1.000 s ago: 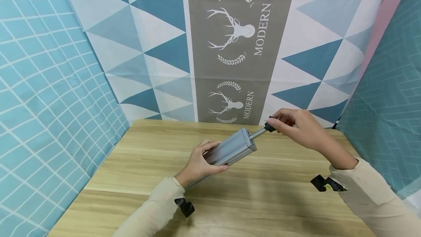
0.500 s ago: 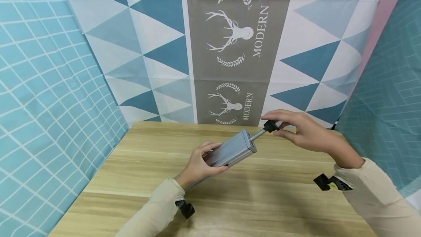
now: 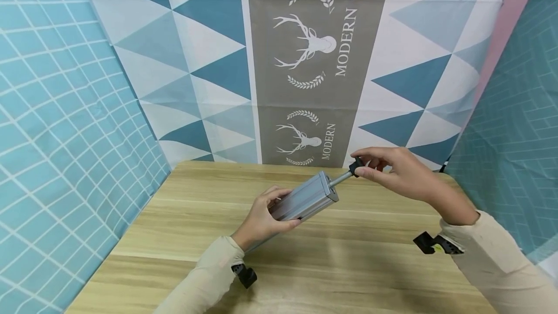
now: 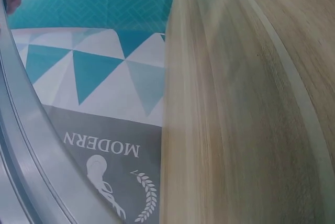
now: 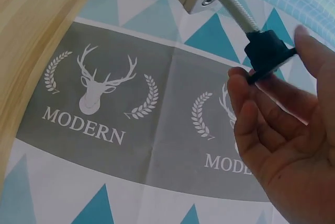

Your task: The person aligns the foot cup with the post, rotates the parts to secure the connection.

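A grey aluminium profile (image 3: 302, 199) with a square section is held at a slant over the table, its far end up to the right. My left hand (image 3: 261, 218) grips it round the middle, thumb on the near side. From the profile's end plate sticks a threaded rod (image 5: 235, 8), which carries a black levelling foot (image 5: 265, 51). With thumb and fingers my right hand (image 3: 394, 171) pinches the foot's flared base. In the left wrist view the profile (image 4: 26, 145) runs along the left edge, and the left hand is out of sight there.
The wooden table (image 3: 348, 265) lies under both hands. Behind it hangs a patterned cloth (image 3: 305, 91) with deer prints, and blue cloths (image 3: 74, 110) close off the sides. A black wrist mount (image 3: 436, 243) juts from the right sleeve.
Half a second ago the right fingers were spread wider round the foot; now they pinch it again, turned differently. The left hand and the profile have hardly moved.
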`<state>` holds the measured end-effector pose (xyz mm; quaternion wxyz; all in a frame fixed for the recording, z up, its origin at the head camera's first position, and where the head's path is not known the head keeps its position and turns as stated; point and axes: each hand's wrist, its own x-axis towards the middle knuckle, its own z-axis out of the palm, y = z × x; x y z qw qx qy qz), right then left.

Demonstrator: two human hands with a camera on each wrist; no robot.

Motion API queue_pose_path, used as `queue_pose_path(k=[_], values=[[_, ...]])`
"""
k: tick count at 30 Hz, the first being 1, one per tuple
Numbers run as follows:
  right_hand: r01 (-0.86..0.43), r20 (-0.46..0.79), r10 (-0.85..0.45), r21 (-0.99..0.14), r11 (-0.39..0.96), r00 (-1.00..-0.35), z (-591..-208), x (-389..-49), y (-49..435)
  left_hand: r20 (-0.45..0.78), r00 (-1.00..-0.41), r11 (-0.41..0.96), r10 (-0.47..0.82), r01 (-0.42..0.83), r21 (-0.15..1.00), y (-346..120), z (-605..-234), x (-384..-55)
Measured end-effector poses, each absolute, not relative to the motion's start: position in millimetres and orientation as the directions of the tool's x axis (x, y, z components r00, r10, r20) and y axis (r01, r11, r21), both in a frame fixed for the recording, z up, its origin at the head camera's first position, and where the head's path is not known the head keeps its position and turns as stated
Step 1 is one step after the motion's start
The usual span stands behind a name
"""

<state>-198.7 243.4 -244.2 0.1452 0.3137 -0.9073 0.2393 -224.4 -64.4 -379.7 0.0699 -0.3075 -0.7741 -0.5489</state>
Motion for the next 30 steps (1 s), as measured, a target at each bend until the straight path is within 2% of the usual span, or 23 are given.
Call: queue_pose_path(k=[4,12,15,20,22,24,30], values=[[-0.601,0.386,-0.476,-0.340,0.723,-0.791,-243,-199,243,0.469,-0.780,0.199,0.414,0.581,0.789,-64,-394,-236],[-0.622,0.328,-0.531,-0.341,0.705,-0.781,-237,-194,250,0.485,-0.760,0.233,0.434,0.614,0.754,-64,-393,-236],[-0.654,0.321,-0.570,-0.371,0.660,-0.757,-238,-194,253,0.486,-0.755,0.216,0.440,0.614,0.759,-64,-393,-236],[-0.737,0.335,-0.661,-0.401,0.544,-0.671,-243,-198,259,0.481,-0.758,0.168,0.441,0.596,0.785,-63,-394,-237],[-0.744,0.355,-0.657,-0.387,0.545,-0.665,-244,-199,258,0.479,-0.767,0.162,0.428,0.586,0.794,-63,-394,-237],[-0.715,0.374,-0.610,-0.373,0.591,-0.699,-246,-199,255,0.481,-0.773,0.158,0.414,0.581,0.798,-64,-395,-237],[-0.549,0.353,-0.427,-0.426,0.719,-0.833,-249,-199,245,0.491,-0.772,0.133,0.404,0.580,0.803,-63,-395,-238]])
